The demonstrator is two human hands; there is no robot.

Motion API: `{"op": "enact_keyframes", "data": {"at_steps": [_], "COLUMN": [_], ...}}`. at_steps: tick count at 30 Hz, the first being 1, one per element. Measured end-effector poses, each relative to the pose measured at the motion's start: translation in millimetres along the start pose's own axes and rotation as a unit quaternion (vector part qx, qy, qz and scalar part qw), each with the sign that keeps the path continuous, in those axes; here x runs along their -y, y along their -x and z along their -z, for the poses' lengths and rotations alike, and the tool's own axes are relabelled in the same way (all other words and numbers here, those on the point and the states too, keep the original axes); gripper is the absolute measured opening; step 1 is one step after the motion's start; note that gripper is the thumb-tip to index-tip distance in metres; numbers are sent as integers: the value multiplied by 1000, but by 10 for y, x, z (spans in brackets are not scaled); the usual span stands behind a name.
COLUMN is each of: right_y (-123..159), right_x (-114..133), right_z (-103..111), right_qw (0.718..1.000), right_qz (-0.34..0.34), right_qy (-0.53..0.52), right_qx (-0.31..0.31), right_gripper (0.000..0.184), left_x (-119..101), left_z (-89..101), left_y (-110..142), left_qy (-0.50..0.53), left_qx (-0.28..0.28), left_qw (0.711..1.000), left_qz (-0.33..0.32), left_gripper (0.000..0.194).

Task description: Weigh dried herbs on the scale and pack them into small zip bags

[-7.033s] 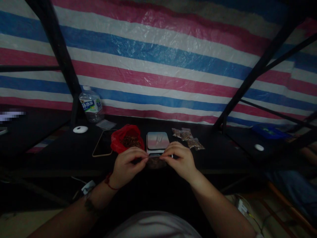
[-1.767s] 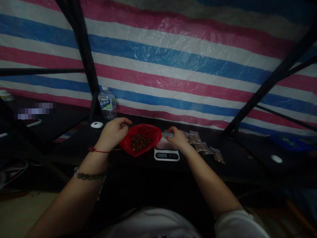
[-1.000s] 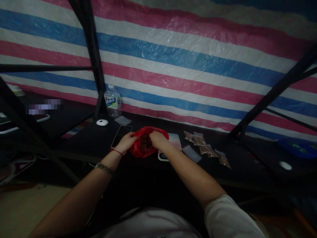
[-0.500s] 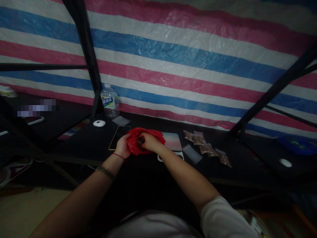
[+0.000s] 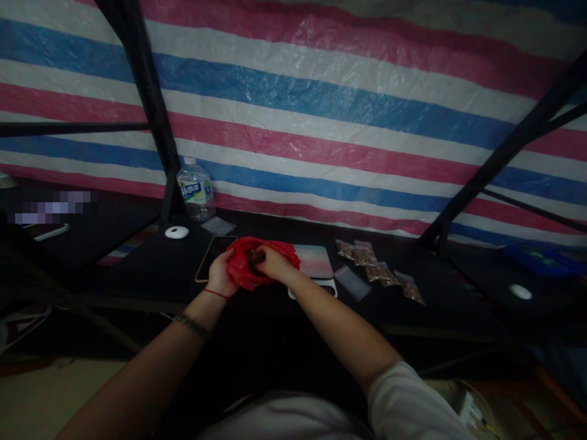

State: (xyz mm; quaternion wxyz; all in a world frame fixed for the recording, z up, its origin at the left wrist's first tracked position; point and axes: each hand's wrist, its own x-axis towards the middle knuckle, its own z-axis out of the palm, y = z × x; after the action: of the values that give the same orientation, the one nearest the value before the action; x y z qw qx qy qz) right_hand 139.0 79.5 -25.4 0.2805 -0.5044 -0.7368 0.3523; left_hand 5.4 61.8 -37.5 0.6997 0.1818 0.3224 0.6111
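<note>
A red plastic bag (image 5: 247, 269) of dark brown bits sits on the black table (image 5: 151, 275). My left hand (image 5: 220, 275) grips the bag's left side, fingers closed on the plastic. My right hand (image 5: 270, 263) reaches into the bag's mouth with its fingers curled in a pinch among the brown bits. Just right of the bag stands a small scale (image 5: 314, 264) with a shiny plate. An empty clear small bag (image 5: 352, 282) lies right of the scale. Several filled small bags (image 5: 380, 272) lie further right.
A phone (image 5: 208, 263) lies left of the red bag. Behind it stand a water bottle (image 5: 195, 194), a white round object (image 5: 177, 232) and a clear packet (image 5: 219, 225). Black frame posts (image 5: 147, 116) rise at left and right. A striped tarp (image 5: 321, 110) forms the back wall.
My hands went from sealing a small bag in front of the scale to the red bag. My right hand has gone into the bag, my left holds its edge.
</note>
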Motion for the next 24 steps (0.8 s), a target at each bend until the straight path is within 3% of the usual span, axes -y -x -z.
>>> {"op": "enact_keyframes", "data": {"at_steps": [10,16,24], "right_y": [21,17,14], "right_x": [10,23,-9], "right_z": [39,21,11], "right_qw": [990,988,997], "right_qz": [-16,64,17], "right_qy": [137,137,66], "right_qx": [-19,-39,-24], "right_gripper": [29,28,26], "left_x": [34,82,38], "left_z": [42,-21,52], "left_y": [-11,28,-14], "left_qy": [19,11,15], "left_qx": [11,-9,18], "left_qw": [1000,1000,1000], "left_qz": [-12,-14,-1], "left_gripper": [32,26,32]}}
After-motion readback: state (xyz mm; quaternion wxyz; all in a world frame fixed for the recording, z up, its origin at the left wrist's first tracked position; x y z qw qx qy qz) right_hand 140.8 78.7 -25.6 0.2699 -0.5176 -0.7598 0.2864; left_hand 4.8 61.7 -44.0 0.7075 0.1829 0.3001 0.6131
